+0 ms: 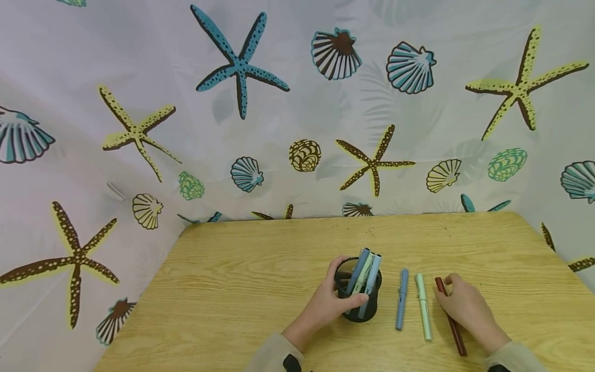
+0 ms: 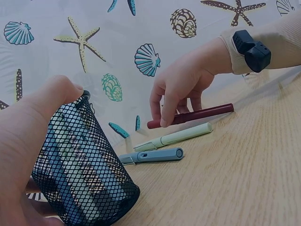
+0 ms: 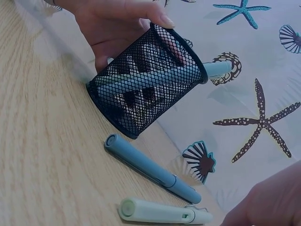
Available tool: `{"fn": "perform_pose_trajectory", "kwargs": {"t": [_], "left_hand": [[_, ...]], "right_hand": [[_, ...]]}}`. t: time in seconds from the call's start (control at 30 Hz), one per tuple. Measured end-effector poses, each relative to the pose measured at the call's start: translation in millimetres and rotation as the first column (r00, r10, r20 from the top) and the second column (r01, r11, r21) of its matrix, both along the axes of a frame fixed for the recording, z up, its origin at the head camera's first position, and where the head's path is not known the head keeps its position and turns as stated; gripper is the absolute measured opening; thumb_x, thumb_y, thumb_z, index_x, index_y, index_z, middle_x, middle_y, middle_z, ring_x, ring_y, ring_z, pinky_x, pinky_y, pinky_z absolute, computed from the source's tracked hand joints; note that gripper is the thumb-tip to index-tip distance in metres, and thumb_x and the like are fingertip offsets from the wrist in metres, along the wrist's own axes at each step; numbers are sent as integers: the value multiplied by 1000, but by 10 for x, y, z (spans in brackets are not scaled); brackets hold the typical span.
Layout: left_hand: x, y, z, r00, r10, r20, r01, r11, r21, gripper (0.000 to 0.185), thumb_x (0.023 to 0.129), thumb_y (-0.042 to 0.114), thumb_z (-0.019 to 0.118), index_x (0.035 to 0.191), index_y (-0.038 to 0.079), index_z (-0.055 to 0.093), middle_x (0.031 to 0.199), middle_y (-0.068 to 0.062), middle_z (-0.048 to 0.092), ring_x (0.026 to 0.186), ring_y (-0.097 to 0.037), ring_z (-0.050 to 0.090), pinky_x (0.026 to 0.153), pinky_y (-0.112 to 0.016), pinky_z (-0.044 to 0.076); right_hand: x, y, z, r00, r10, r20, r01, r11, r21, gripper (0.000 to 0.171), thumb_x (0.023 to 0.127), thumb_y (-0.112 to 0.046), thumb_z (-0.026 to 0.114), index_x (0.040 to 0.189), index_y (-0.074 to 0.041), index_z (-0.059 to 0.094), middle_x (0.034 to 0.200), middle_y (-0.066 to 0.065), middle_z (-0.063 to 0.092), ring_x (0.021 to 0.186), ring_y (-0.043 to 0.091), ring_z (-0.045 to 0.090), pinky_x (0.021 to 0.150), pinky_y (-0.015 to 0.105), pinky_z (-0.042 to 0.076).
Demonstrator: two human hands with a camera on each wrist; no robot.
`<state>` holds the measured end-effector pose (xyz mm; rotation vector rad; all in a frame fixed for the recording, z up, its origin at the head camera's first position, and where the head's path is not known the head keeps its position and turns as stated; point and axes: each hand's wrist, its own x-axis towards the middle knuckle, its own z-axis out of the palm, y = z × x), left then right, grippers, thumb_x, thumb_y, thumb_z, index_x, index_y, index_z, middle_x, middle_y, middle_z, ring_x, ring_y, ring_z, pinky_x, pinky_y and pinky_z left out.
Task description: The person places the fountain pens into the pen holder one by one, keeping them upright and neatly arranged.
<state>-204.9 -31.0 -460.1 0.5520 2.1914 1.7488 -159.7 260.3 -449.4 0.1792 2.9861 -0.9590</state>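
Note:
My left hand grips a black mesh pen cup on the table, thumb across the near side and fingers round the far side. Out of its top lean a blue pen, a pale green pen and a light blue pen. To the right, my right hand pinches a dark red pen close to its far end, thumb and fingertips on either side of the barrel. That pen lies slanted, its near end pointing toward me.
Between the cup and the right hand lie another blue pen and another pale green pen, side by side on the wooden table. A cloth printed with starfish and shells hangs along the table's back and sides.

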Motion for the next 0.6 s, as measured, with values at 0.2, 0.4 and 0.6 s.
{"fn": "perform_pose_trajectory", "kwargs": {"t": [0.2, 0.4, 0.6], "left_hand": [[1, 6, 0, 1000, -2, 0, 2, 1000, 2, 74, 81, 38, 71, 136, 49, 24, 129, -5, 39, 101, -22, 53, 71, -38, 50], [3, 4, -3, 1000, -1, 1, 1, 1000, 3, 74, 81, 37, 72, 136, 49, 23, 129, -5, 39, 101, -21, 53, 71, -38, 50], [0, 6, -5, 1000, -8, -13, 8, 1000, 10, 73, 82, 36, 71, 137, 47, 24, 126, -3, 43, 105, -21, 51, 75, -38, 49]], "right_hand": [[4, 4, 15, 1000, 0, -25, -1, 1000, -11, 40, 89, -13, 57, 116, 15, 45, 67, 7, 53, 51, 16, 47, 46, 31, 38], [24, -6, 54, 999, 8, -42, -9, 1000, -30, 42, 90, -13, 56, 118, 15, 44, 69, 8, 55, 49, 16, 47, 45, 32, 38], [32, -4, 89, 998, 9, -56, -11, 999, -39, 44, 91, -16, 55, 122, 13, 42, 80, 16, 60, 53, 16, 50, 46, 33, 40]]}}
